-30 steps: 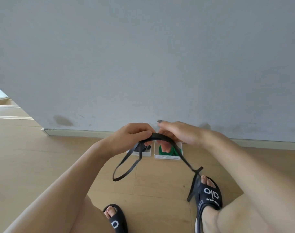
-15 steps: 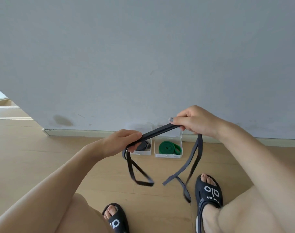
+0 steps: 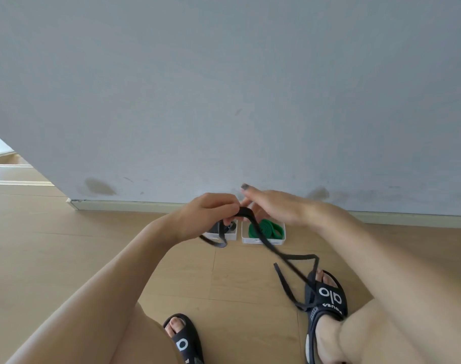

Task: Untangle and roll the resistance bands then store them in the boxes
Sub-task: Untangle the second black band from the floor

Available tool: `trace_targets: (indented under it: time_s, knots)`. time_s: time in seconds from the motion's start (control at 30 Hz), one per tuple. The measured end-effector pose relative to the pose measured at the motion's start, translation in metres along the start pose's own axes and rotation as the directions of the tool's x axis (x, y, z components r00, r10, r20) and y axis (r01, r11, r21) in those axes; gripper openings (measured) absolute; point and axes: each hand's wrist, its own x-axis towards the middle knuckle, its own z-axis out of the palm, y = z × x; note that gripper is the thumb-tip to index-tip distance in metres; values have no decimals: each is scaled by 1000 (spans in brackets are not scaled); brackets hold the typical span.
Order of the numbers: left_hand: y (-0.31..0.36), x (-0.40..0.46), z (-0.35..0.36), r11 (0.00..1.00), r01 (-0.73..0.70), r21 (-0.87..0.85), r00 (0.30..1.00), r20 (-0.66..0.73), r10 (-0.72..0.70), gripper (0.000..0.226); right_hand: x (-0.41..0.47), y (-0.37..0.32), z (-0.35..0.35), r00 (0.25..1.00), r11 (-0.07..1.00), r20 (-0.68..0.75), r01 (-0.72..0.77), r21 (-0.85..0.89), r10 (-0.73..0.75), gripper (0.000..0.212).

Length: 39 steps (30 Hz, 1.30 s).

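Note:
A black resistance band (image 3: 284, 258) hangs in the air between my hands, above the floor. My left hand (image 3: 208, 214) grips one end of it with curled fingers, and a short loop dangles below that hand. My right hand (image 3: 274, 208) sits close beside it with fingers stretched out, touching the band at its top. The long rest of the band sags down to the right, over my right slipper (image 3: 326, 298). Two white boxes stand at the wall: the left box (image 3: 232, 236) holds a dark band, the right box (image 3: 263, 241) a rolled green band (image 3: 266, 229).
A grey wall (image 3: 224, 101) with a pale skirting board (image 3: 124, 206) rises right behind the boxes. The wooden floor (image 3: 66, 245) spreads left and right. My left slipper (image 3: 183, 337) and both knees fill the bottom of the view.
My right hand has come down and back to my left hand, from a raised, pulled-apart position. The band's long part now hangs to the right over my foot.

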Motion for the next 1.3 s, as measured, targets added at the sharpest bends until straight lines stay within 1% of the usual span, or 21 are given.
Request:
trace_targets:
  time_s: [0.07,0.1,0.17,0.23,0.3,0.37,0.47,0.5,0.6,0.7,0.8,0.87,0.93,0.97,1.0,1.07,1.13,1.17,1.23,1.3]
  knots:
    - [2,3,6,1000,7,11,999,41,-8,40,1,-8,11,995,988,-12,99,119,-98,77]
    - [2,4,7,1000,14,-4,999,43,-14,37,0,-9,14,992,985,-40,126,115,-122,76]
    - [2,2,5,999,32,-13,999,33,-32,31,3,-8,15,980,989,-134,149,1,-147,64]
    - [2,1,4,999,39,-4,998,56,-39,31,5,-6,10,965,979,-207,132,-154,-163,53]
    - [-1,2,2,999,44,16,996,74,-45,33,4,-7,4,959,969,-218,134,-210,-180,47]
    - [-4,3,0,997,53,54,994,92,-58,37,2,-6,1,956,963,-215,152,-223,-201,45]
    - [-16,2,-6,991,83,105,985,141,-97,35,-3,-1,-12,953,959,-228,140,-247,-198,43]
    - [-21,-1,-10,986,106,132,983,134,-123,36,-6,0,-19,952,961,-241,131,-242,-190,42]
    - [-34,-11,-22,959,187,215,979,42,-200,39,-15,11,-41,949,981,-291,76,-177,-126,38]
    - [-27,-15,-19,965,176,192,983,13,-182,41,-18,28,-49,969,990,-246,-24,-136,-10,38]
    - [-15,-12,-11,976,165,144,986,-25,-163,42,-16,35,-46,982,973,-181,-98,-211,59,42]
    - [-14,-11,-10,975,187,121,982,-62,-181,44,-14,34,-42,985,961,-106,-158,-226,137,45]
    - [-12,-12,-11,978,185,91,981,-82,-178,47,-11,32,-35,979,962,1,-199,-189,203,55]
    - [-10,-12,-11,983,170,72,982,-92,-163,48,-9,29,-30,979,971,61,-185,-150,196,60]
    - [-8,-12,-9,987,151,55,984,-101,-145,49,-7,24,-23,980,984,117,-149,-93,160,64]
    - [-2,-8,-2,993,112,46,991,-82,-108,51,-6,12,-6,984,997,177,-46,59,35,65]
    - [5,-3,9,994,85,74,996,-2,-85,53,-5,1,9,986,977,141,55,208,-86,67]
    - [7,-2,14,994,81,78,996,32,-83,51,-4,-3,15,986,967,109,97,235,-126,66]
    - [9,0,18,995,91,35,995,36,-92,47,-5,-8,20,983,965,54,163,205,-178,58]
    - [7,1,15,994,109,26,994,1,-109,51,-6,-9,19,985,972,19,164,169,-170,48]
